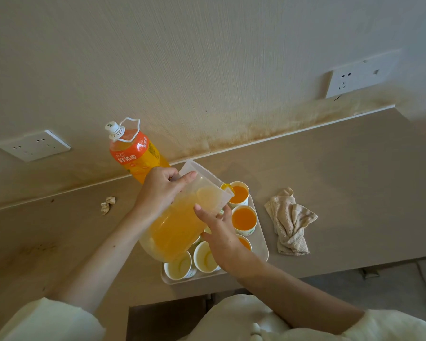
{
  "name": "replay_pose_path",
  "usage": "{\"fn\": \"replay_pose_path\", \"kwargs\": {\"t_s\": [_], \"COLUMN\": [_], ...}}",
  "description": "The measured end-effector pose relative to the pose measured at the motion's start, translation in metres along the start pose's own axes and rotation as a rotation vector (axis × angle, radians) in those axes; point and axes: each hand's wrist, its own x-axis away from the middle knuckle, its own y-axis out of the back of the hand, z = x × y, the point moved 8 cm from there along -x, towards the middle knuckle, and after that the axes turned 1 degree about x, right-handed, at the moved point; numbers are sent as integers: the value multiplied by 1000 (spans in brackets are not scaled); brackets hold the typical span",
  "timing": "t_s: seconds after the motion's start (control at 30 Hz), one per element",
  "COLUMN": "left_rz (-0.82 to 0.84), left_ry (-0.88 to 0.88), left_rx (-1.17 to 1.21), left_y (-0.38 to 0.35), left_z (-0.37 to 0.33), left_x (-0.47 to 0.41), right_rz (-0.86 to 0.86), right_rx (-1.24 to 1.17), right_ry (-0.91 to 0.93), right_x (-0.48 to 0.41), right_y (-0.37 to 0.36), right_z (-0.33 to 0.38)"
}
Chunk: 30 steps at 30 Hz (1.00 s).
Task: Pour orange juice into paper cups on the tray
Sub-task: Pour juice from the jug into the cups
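Juice (239, 194) was streamed from a pitcher (180, 230) clamped by the left hand (158, 190) and steadied by the right hand (219, 232); overtilting could overflow the nearly full cup (244, 190).

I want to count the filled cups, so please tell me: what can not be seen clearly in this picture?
- Head view: the jug and right hand cover several cups on the tray, so the total count is unclear.
- The cup behind the right hand shows only partly.
- Left hand hides the jug's handle and the bottle's base.
- Bottle label print is too small to read.
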Motion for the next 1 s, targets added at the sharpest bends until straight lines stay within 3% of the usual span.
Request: {"fn": "replay_pose_path", "kwargs": {"t_s": [1.0], "left_rz": [3], "left_ry": [-13], "left_rx": [-28], "left_y": [-3], "left_z": [-5], "left_x": [1], "right_rz": [20], "right_rx": [-15], "right_ry": [2], "right_x": [-2], "right_y": [3], "right_z": [2]}}
